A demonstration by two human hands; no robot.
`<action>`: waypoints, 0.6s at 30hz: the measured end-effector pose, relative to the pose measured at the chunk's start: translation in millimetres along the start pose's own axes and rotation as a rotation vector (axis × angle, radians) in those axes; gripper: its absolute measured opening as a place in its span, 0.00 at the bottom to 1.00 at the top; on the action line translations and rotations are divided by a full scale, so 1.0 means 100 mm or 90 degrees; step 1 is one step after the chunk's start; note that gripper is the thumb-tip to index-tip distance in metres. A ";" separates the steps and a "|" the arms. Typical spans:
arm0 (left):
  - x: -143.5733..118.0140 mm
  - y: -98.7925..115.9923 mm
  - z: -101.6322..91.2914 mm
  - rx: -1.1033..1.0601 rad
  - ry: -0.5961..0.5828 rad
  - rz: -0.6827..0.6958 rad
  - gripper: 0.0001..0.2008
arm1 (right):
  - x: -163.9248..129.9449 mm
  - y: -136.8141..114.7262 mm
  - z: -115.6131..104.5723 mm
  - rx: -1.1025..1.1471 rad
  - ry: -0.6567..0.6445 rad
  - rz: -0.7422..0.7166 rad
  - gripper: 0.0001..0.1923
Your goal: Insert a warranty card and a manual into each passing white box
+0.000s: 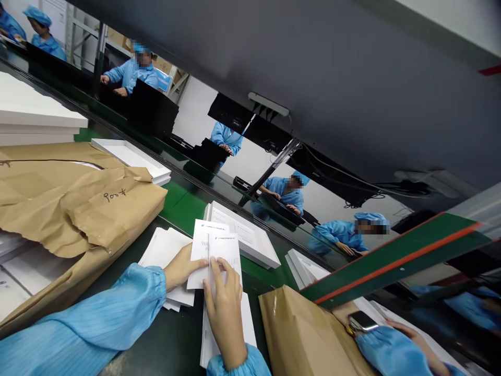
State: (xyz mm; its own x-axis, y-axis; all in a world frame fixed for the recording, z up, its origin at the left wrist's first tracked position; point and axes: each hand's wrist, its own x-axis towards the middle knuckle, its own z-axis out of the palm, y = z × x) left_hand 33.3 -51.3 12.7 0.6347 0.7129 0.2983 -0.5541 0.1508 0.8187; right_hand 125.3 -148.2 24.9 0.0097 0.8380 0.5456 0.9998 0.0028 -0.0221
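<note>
My left hand (180,267) grips a white printed leaflet (199,244) between thumb and fingers. Overlapping its right edge is a second printed leaflet (226,248), with the bent fingers of my right hand (225,300) closed on its lower part. Beneath my left hand lies a loose stack of white papers (162,249). Another white paper stack (247,321) extends under my right hand. Just beyond the leaflets, a shallow white box (260,256) with a printed sheet in it rests on the green belt (178,203).
A torn brown paper package (129,209) of white sheets fills the left side. Another brown package (305,334) stands at right, beside a green-and-orange bar (395,261) and a co-worker's sleeve (391,347). White boxes (43,112) are stacked far left. Several co-workers sit across the line.
</note>
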 end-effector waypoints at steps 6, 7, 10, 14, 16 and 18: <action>0.01 0.01 -0.03 0.008 0.022 -0.043 0.21 | 0.00 0.09 -0.01 0.043 -0.013 -0.027 0.19; 0.01 0.02 -0.03 0.011 0.028 -0.052 0.22 | 0.01 0.10 -0.02 0.055 -0.013 -0.035 0.19; 0.02 0.04 -0.05 0.035 0.056 -0.082 0.22 | 0.03 0.18 -0.05 0.124 0.034 -0.015 0.16; 0.04 0.06 -0.10 0.062 0.076 -0.080 0.20 | 0.07 0.39 -0.10 0.298 0.149 0.219 0.21; 0.05 0.06 -0.14 0.063 0.076 -0.061 0.21 | 0.07 0.46 -0.11 0.487 0.083 0.334 0.24; 0.07 0.06 -0.17 0.071 0.084 -0.046 0.21 | 0.06 0.48 -0.10 0.699 -0.062 0.406 0.23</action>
State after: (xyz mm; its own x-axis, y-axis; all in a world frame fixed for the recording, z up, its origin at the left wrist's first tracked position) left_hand 25.2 -34.2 11.1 0.5900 0.7880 0.1760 -0.4424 0.1331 0.8869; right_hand 173.9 -148.8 35.5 0.4321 0.8937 0.1206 0.2756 -0.0035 -0.9613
